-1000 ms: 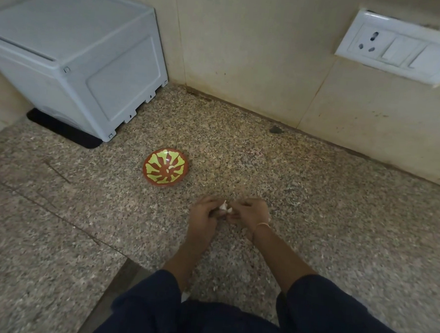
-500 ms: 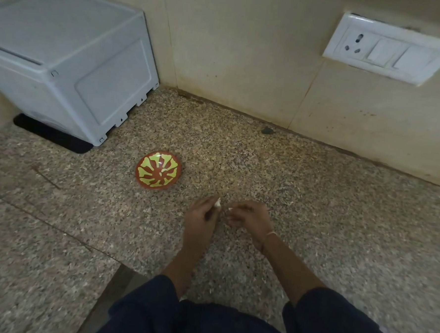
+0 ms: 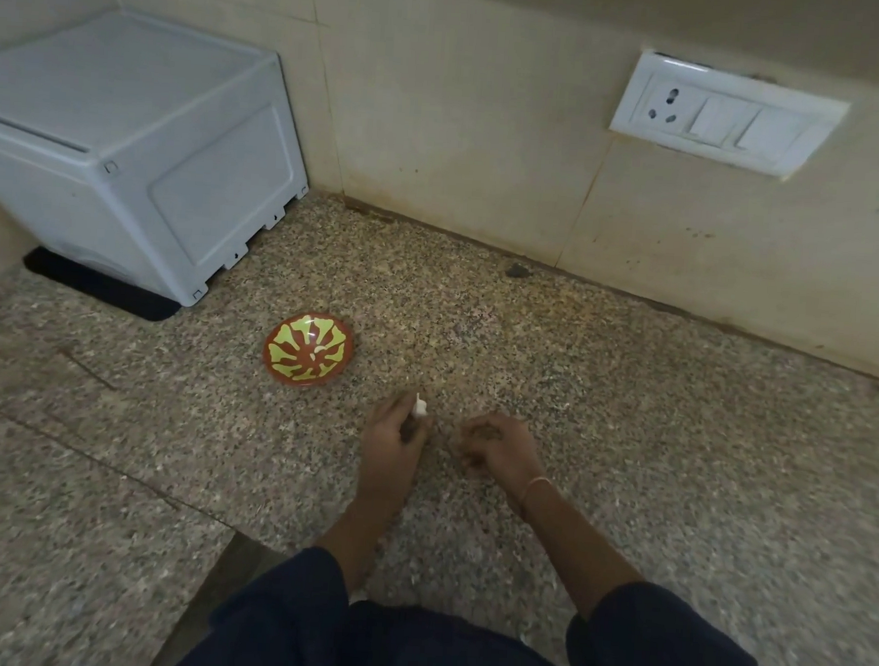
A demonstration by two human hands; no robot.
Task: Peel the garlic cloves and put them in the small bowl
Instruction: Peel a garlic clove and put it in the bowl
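Speckled granite tabletop [image 3: 627,421] carried the small bowl [image 3: 308,349] at left, a pale bit or two already inside. Our hands, joined a second before, had parted: our left hand [image 3: 392,443] pinched the garlic clove [image 3: 420,409], likely peeled and bowl-bound, while our right hand [image 3: 497,444] lay curled nearby; whether it held anything we could not tell.

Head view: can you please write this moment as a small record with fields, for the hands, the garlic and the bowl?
left hand: pinches a white garlic clove
right hand: beside the left, apart from it; fingers curled, contents cannot be told
small bowl: on the counter, beyond the left hand; pale pieces inside
background: white appliance at left, socket panel on the wall at right
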